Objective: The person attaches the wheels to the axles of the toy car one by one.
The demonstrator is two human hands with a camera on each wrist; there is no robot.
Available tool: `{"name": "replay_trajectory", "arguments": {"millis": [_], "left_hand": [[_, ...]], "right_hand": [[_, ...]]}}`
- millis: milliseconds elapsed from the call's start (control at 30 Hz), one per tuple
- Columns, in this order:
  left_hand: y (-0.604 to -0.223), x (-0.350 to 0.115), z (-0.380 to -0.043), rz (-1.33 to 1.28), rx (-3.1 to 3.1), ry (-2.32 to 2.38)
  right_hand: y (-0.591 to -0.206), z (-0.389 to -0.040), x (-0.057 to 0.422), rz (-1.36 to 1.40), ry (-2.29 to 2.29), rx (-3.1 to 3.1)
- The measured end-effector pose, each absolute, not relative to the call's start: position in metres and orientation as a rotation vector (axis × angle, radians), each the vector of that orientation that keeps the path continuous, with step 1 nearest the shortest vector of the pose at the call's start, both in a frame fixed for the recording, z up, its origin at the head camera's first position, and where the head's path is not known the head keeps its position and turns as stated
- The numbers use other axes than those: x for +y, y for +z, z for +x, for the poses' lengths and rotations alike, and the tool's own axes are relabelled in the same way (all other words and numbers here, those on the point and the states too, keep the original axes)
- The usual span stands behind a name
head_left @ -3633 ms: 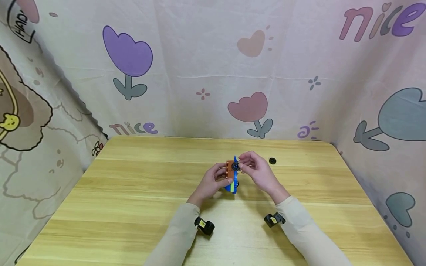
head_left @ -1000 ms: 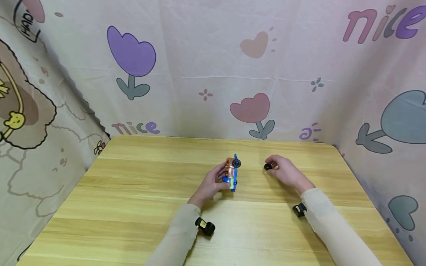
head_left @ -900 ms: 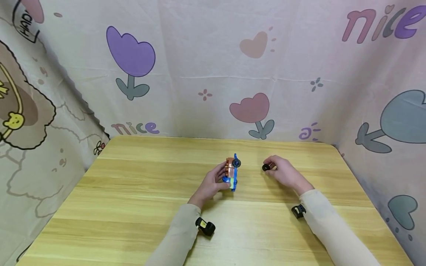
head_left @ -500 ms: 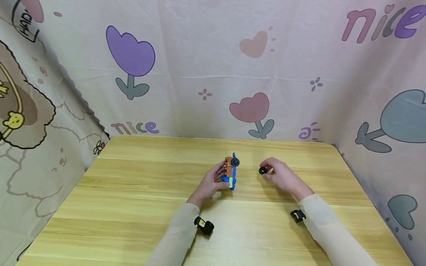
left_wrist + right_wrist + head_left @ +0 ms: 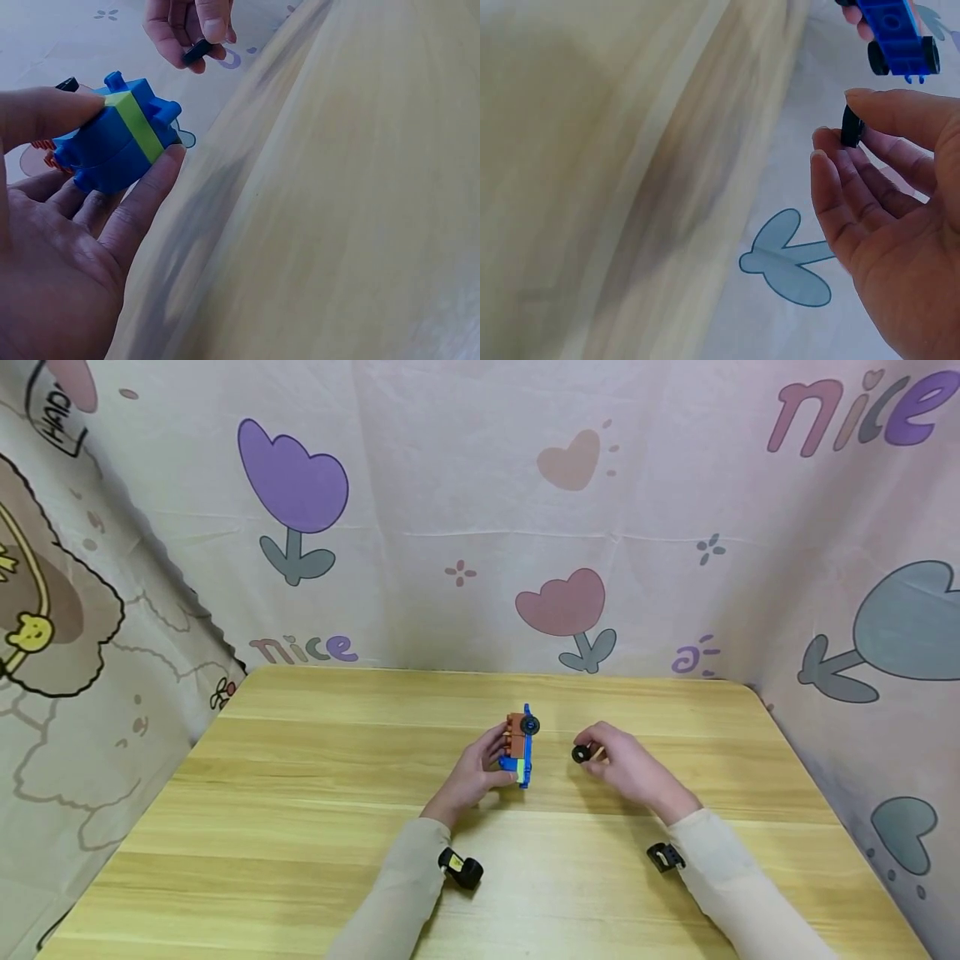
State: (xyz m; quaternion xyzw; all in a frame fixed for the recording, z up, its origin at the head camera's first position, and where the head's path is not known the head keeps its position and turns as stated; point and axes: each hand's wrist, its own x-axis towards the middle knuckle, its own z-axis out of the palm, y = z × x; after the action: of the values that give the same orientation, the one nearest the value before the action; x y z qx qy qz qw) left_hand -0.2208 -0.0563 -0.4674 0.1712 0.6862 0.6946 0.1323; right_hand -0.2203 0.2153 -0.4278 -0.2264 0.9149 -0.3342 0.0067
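My left hand (image 5: 471,772) holds a small blue, brown and lime-green toy truck (image 5: 517,743) above the table, tipped up on end, with the thumb on its lime-and-blue part. On the end farther from me, two black wheels (image 5: 879,58) show in the right wrist view. To the right, my right hand (image 5: 626,767) pinches a small black tyre (image 5: 581,753) between thumb and fingers. A short gap separates this tyre from the truck. In the left wrist view the palm sits below the truck's blue end (image 5: 112,146).
A wood-grain table (image 5: 300,793) lies beneath both hands. Behind it and at both sides hangs a pale cloth (image 5: 420,460) printed with flowers, hearts and words. Each sleeve carries a small black wrist camera (image 5: 461,868).
Earlier my right hand was at the truck's wheel while the tyre lay on the table at right. It has since picked up that tyre and come back leftward and nearer. The left hand barely moved.
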Motion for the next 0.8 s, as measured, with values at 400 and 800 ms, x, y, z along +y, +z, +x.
{"name": "replay_trajectory", "arguments": {"millis": [400, 800], "left_hand": [[-0.468, -0.057, -0.221, 0.520, 1.966, 2.027], [-0.468, -0.059, -0.220, 0.518, 1.948, 2.038]], "right_hand": [[-0.423, -0.208, 0.203, -0.674, -1.044, 2.841], [-0.424, -0.199, 0.195, -0.731, -1.086, 2.850]]}}
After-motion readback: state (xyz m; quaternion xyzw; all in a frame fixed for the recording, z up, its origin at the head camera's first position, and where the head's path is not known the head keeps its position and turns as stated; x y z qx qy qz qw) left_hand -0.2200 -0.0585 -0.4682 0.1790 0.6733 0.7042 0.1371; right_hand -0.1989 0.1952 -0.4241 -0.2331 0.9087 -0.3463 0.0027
